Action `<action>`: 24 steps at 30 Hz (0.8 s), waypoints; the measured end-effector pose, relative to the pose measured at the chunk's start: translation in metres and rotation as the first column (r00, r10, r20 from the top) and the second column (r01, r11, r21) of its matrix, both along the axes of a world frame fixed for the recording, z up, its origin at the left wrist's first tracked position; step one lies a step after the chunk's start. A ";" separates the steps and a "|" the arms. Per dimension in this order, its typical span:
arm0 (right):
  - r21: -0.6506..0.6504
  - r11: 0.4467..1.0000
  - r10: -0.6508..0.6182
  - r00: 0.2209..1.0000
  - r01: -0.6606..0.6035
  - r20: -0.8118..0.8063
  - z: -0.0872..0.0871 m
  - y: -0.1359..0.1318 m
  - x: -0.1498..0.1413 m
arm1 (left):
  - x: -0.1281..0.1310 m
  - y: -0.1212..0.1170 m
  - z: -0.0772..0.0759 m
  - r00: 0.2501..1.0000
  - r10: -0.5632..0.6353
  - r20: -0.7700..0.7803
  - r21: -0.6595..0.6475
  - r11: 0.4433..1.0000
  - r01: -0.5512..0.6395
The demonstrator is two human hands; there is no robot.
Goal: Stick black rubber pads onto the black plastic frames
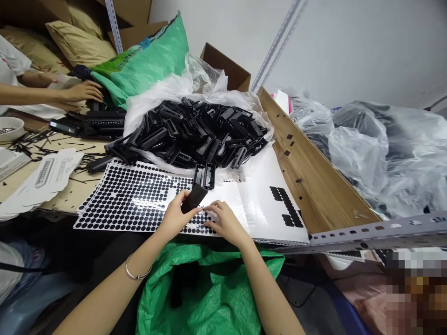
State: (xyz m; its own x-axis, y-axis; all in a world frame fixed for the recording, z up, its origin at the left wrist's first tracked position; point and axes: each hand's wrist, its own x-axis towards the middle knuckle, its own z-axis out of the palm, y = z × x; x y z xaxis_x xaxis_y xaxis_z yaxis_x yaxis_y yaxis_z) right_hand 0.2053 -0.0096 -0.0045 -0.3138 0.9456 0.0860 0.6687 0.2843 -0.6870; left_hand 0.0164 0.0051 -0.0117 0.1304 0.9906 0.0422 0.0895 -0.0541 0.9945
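My left hand (pixel 176 214) is closed round a black plastic clip part (pixel 199 187), holding it upright over a white sheet of round black stickers (pixel 129 197). My right hand (pixel 223 221) rests on that sheet beside the part, its fingertips pinched at the sticker rows just under the part. What the fingertips hold is too small to make out. A second sheet (pixel 275 200) with only a few black stickers left lies to the right.
A heap of the same black parts (pixel 199 130) lies on clear plastic behind the sheets. A green bag (pixel 216 288) gapes open below my arms. Another person's hand (pixel 82 90) works at far left. A wooden board (pixel 307 172) and bagged parts (pixel 377 149) stand right.
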 end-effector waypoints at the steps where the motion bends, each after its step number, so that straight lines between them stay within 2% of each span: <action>1: 0.008 1.000 0.028 0.997 -0.028 0.068 -0.005 -0.001 0.002 | 0.001 0.001 0.000 1.000 0.024 0.001 0.011 1.000 -0.024; 3: 0.024 0.999 0.032 0.993 -0.035 0.114 -0.012 -0.004 0.002 | 0.002 0.001 -0.001 0.997 0.013 0.071 -0.013 1.000 -0.012; 6: 0.050 0.999 -0.009 0.994 0.004 0.112 -0.020 -0.007 -0.001 | 0.003 0.000 0.000 0.954 -0.080 0.288 -0.138 0.983 0.124; 9: 0.081 0.996 -0.037 0.995 0.029 0.092 -0.023 -0.008 -0.003 | 0.005 -0.002 0.002 0.859 -0.163 0.485 -0.222 0.927 0.301; 14: 0.091 0.995 -0.036 0.997 0.029 0.074 -0.022 -0.008 0.000 | 0.005 -0.008 0.012 0.720 -0.215 0.660 -0.280 0.818 0.502; 16: 0.084 0.996 -0.025 0.997 0.018 0.078 -0.021 -0.007 0.002 | 0.003 -0.010 0.016 0.609 -0.197 0.768 -0.272 0.760 0.590; 19: 0.078 0.997 -0.014 0.997 0.008 0.072 -0.020 -0.006 0.003 | 0.000 -0.015 0.021 0.349 -0.155 0.924 -0.166 0.661 0.732; 21: 0.075 0.997 -0.009 0.998 0.004 0.060 -0.020 -0.005 0.003 | -0.003 -0.017 0.023 0.202 -0.141 0.969 -0.081 0.591 0.802; 24: 0.063 0.998 -0.003 1.000 0.001 0.030 -0.019 -0.004 0.004 | -0.006 -0.018 0.024 0.097 -0.156 0.983 -0.007 0.498 0.867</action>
State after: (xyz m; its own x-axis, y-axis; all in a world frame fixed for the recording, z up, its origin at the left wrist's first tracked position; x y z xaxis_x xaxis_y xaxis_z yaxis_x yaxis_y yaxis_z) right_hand 0.2093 -0.0136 -0.0239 -0.3155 0.9392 0.1356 0.6895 0.3251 -0.6472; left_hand 0.0107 -0.0133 0.0121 0.8510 0.5091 0.1291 -0.5241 0.8074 0.2708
